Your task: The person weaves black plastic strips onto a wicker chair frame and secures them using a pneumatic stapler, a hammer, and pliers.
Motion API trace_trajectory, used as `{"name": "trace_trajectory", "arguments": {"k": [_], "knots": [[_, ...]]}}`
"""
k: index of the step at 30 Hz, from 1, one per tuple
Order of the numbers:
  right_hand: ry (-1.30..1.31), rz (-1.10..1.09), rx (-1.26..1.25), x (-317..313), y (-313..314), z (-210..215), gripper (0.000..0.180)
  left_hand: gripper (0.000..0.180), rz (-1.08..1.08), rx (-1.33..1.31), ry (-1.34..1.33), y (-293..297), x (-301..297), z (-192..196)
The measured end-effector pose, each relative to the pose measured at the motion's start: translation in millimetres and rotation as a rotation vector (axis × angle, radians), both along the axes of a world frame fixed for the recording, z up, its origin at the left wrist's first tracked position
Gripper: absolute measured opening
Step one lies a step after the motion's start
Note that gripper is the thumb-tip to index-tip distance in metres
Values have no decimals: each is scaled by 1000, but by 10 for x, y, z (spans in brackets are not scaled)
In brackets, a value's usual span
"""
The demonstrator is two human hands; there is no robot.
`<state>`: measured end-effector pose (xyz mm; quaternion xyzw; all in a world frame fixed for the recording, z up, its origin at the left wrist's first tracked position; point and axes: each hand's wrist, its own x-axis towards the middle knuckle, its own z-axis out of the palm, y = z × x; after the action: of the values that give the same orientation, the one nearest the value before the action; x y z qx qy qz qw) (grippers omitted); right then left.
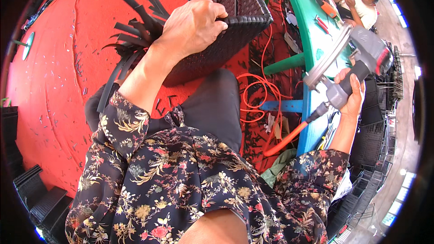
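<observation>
My left hand (194, 25) is closed over the corner of a dark brown woven wicker piece (235, 29), its fingers curled at the thick braided rim. The piece stands tilted in front of my knees, box-like, with thin dark rods across its inside. A bunch of flat dark strips (135, 31) fans out behind my left wrist; what holds them is hidden. On the right, my right hand (351, 92) grips the handle of a grey air-powered staple gun (361, 56), raised beside the table and apart from the wicker. An orange air hose (289, 138) runs from the handle's base.
A green and blue table (307, 27) stands at my right, bearing red-handled pliers (322, 25) and an orange tool (327, 7). The orange hose lies coiled on the red floor (45, 90) among strip offcuts. Another person (361, 7) sits beyond; stacked dark woven pieces (368, 104) stand right.
</observation>
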<state>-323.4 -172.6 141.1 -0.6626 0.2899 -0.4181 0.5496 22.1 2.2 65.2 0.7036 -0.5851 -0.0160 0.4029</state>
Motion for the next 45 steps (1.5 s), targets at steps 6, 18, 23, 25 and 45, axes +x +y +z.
{"name": "trace_trajectory", "arguments": {"k": [6,18,23,25,45], "knots": [[147,314,136,611,580,60,42,24,-30,-13,33,-112,39,-85],[559,405,222,997,1092,311,42,24,-82,93,114,-177,-18,-56],[596,411,220,1065,1095,337,46,25,-74,56,66,-179,-34,-84],[609,411,218,1089,1105,346,47,25,-80,57,53,-174,-31,-82],[657,400,285,868,977,429,35,26,-70,24,10,-294,-368,-88]]}}
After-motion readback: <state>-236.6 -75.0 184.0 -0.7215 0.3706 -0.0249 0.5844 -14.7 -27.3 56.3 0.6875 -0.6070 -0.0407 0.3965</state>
